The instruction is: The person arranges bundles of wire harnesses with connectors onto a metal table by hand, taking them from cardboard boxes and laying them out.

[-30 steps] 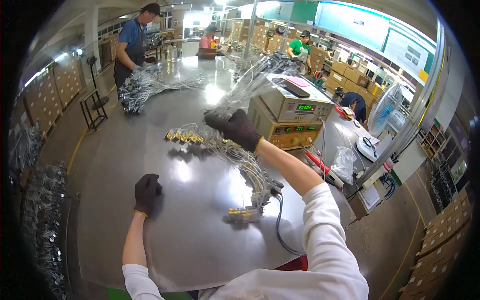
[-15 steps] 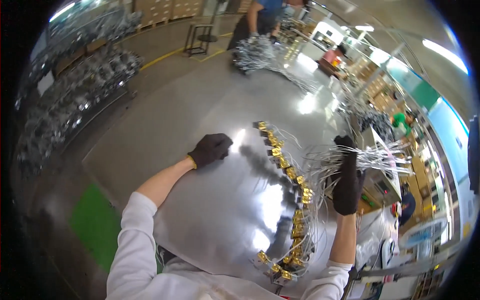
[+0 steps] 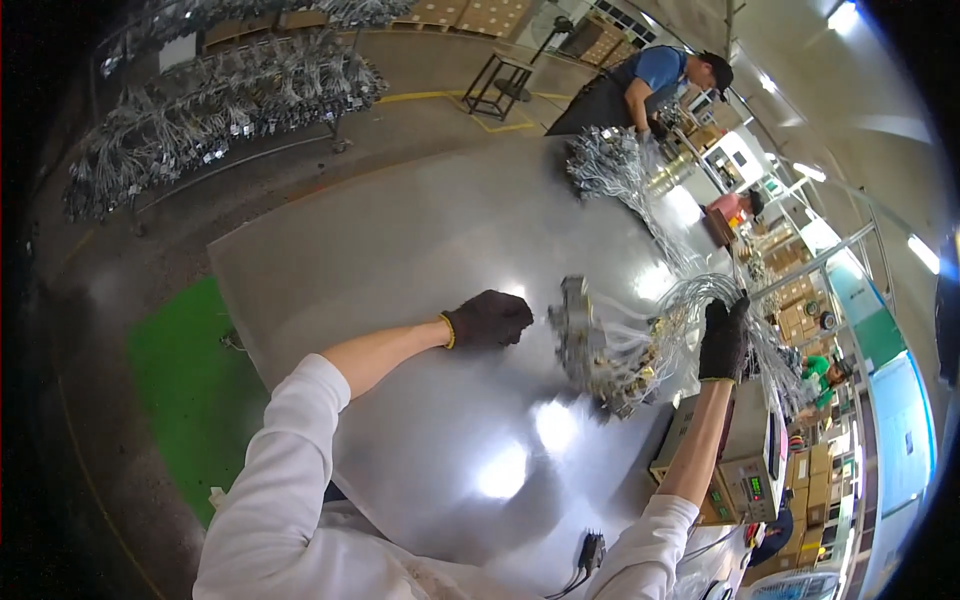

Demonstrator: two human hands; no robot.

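My right hand (image 3: 723,340), in a dark glove, is closed round a bundle of pale grey wires (image 3: 692,296). The wires arch over to the left, and from them hangs a cluster of small metal and brass-coloured end pieces (image 3: 598,355), blurred by motion. Whether the cluster touches the table cannot be made out. Left of it, over the metal tabletop (image 3: 420,250), is my left hand (image 3: 490,320) in a dark glove with a yellow cuff. Its fingers are curled in, with nothing showing between them.
Another wire bundle (image 3: 608,165) lies at the far end, where a co-worker (image 3: 655,80) stands. A box-shaped instrument with a lit display (image 3: 745,480) sits by my right forearm. A black plug with a cord (image 3: 590,550) lies near me. Racks of wires (image 3: 240,100) stand at far left.
The end pieces, spread in a long curve down the table before, are now drawn together farther away. Both hands have shifted right in the picture, and the view has turned.
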